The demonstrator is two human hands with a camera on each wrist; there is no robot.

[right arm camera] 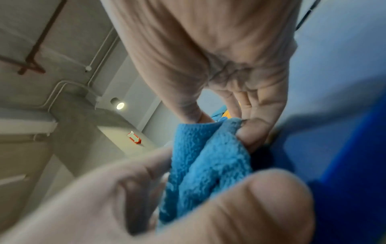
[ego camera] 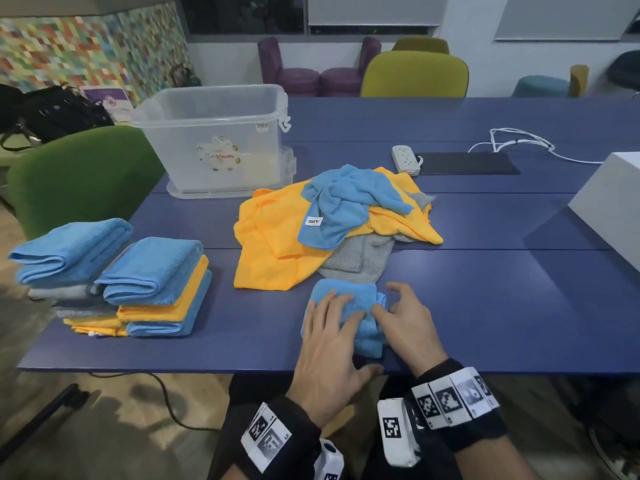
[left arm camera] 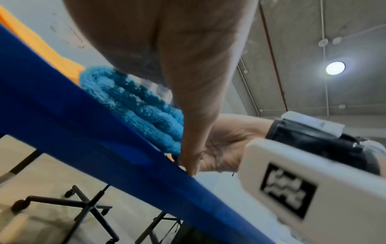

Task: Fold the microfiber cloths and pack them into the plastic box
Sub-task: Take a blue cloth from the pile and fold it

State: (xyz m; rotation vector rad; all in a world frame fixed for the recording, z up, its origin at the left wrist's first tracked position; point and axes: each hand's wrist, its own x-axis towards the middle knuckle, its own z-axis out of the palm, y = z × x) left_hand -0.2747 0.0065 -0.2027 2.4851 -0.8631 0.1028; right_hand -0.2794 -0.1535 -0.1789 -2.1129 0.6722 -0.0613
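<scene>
Loose cloth heap [ego camera: 332,220] blocks path — plastic box [ego camera: 214,140] top open.

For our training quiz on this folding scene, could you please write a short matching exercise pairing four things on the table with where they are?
Things:
1. plastic box
2. folded stacks
3. unfolded pile
4. blue cloth

Places:
A. under both hands, near edge
B. far left, standing on its lid
C. table centre
D. near left corner

Pairs: 1-B, 2-D, 3-C, 4-A. The left hand presses the cloth flat; the right hand pinches its edge.
</scene>
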